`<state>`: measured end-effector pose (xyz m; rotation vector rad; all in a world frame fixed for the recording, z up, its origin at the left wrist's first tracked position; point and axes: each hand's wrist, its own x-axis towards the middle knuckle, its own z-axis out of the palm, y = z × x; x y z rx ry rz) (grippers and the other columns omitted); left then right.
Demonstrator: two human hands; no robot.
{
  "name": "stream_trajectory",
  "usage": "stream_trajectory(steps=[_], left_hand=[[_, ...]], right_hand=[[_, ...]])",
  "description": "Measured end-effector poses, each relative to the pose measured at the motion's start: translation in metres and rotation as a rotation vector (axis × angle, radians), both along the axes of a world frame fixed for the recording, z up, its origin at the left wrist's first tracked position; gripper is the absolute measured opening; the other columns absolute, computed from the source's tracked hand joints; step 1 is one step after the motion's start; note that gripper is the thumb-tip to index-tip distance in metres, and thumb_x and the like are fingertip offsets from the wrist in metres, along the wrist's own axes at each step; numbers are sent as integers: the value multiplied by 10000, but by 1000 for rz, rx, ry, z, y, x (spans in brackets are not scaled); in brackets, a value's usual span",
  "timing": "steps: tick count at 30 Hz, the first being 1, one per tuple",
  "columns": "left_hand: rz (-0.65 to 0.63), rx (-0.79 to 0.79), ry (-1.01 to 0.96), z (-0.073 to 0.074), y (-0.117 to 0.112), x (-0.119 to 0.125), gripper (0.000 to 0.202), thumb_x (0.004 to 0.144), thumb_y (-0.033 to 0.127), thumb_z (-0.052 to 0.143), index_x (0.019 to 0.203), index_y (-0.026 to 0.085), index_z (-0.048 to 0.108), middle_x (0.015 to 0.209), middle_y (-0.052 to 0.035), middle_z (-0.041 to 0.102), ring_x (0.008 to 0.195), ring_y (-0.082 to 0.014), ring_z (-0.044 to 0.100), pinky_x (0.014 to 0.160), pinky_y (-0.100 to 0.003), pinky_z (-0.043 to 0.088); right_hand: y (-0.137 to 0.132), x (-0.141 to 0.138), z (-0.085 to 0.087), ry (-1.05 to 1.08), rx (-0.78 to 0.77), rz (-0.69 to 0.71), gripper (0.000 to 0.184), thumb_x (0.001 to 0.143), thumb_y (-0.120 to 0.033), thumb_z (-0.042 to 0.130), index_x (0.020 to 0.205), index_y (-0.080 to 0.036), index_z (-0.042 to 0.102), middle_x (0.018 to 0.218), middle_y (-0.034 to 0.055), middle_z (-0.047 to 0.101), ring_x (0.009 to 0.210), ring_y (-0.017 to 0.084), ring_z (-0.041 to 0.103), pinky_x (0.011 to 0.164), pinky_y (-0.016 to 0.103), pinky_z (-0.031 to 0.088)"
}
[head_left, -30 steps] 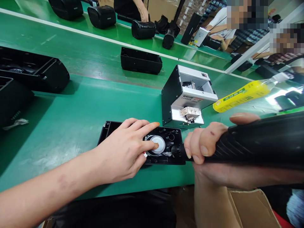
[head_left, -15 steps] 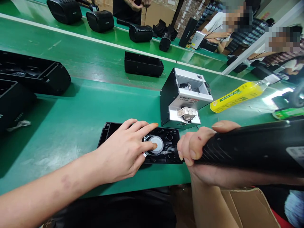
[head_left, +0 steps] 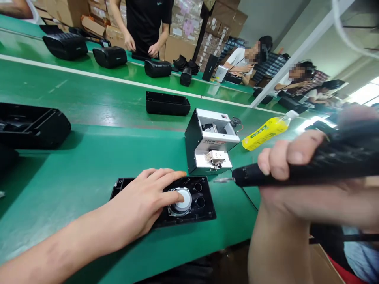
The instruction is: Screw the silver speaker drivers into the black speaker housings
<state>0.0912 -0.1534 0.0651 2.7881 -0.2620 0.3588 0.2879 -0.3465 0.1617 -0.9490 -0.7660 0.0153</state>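
Observation:
My left hand (head_left: 142,203) lies flat on a black plastic panel (head_left: 204,211) at the near edge of the green table, with a fingertip pressing on the round silver-and-white speaker driver (head_left: 182,200) set in it. My right hand (head_left: 296,179) grips a black electric screwdriver (head_left: 296,171). The tool is raised clear of the panel, and its bit tip (head_left: 220,180) points left toward the white screw feeder box (head_left: 210,140) just behind the panel.
A yellow bottle (head_left: 263,133) lies right of the feeder. Black speaker housings sit at the left edge (head_left: 32,126) and on the middle strip (head_left: 167,103). More speakers (head_left: 109,56) line the far strip, where a person in black (head_left: 146,23) stands. Other workers sit at the right.
My right hand lifted the screwdriver off the panel and drew it back to the right. The view tilted up, showing more of the room. My left hand stayed on the speaker driver.

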Motion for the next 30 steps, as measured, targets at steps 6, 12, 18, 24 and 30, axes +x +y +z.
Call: stream_trajectory(steps=[6,12,18,24,30], left_hand=[[-46,66,27,-10,17,2,637,834,9,543,1247,432,781,1673,5,529,1357,-323,626,981,-453,541],[44,129,-16,-9,16,-13,646,924,172,506,1446,525,648,1767,72,384,1413,-328,609,1096,-507,524],[-1,184,3,-25,22,-14,654,842,587,766,1477,507,630,1780,-17,368,1421,-422,590,1083,-535,518],[80,193,22,-25,13,-17,816,682,394,837,1466,498,636,1790,-37,341,1446,-469,567,1079,-593,524],[63,100,169,-7,11,-18,877,683,251,777,1487,548,596,1773,-50,366,1447,-502,576,1068,-737,534]], right_hand=[[46,31,-11,-169,76,-152,641,932,-832,570,1095,-230,718,576,-47,603,367,131,477,319,236,358],[51,31,-30,-112,43,-119,636,965,-823,521,1124,-224,664,603,-56,589,371,114,489,368,226,394],[47,30,-34,-106,20,-119,636,997,-793,476,1181,-215,665,628,-49,588,389,117,506,397,238,419],[37,22,-28,-98,9,-104,662,962,-804,525,1213,-213,686,609,-47,598,361,123,485,362,238,400],[29,10,-9,-130,86,-95,655,933,-820,569,1179,-248,773,571,-46,588,316,128,435,299,241,332]])
